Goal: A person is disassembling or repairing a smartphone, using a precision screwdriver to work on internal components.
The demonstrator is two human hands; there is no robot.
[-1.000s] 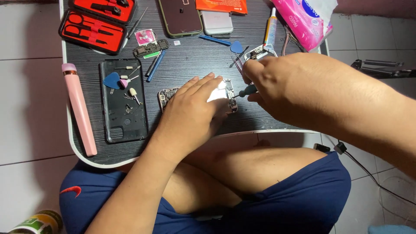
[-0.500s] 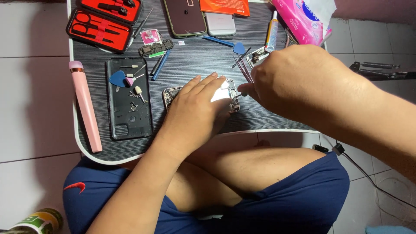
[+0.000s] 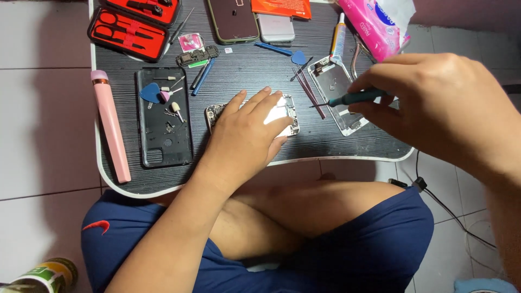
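Fingers of the left hand (image 3: 247, 135) lie flat and spread on an opened phone (image 3: 252, 111) in the middle of the dark table (image 3: 244, 76). Shiny metal and tiny parts show at its edges. The right hand (image 3: 439, 103) is pinched shut on a small screwdriver (image 3: 347, 99) with a green-blue handle, just beside the phone. A pink wipes pack (image 3: 374, 24) sits at the far right corner. An orange flat box (image 3: 281, 7) lies at the far edge. A red tool case (image 3: 127, 32) lies open at the far left.

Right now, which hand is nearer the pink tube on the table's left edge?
Left. The left hand rests on the opened phone mid-table, apart from the pink tube. The right hand holds a screwdriver at the far right side.
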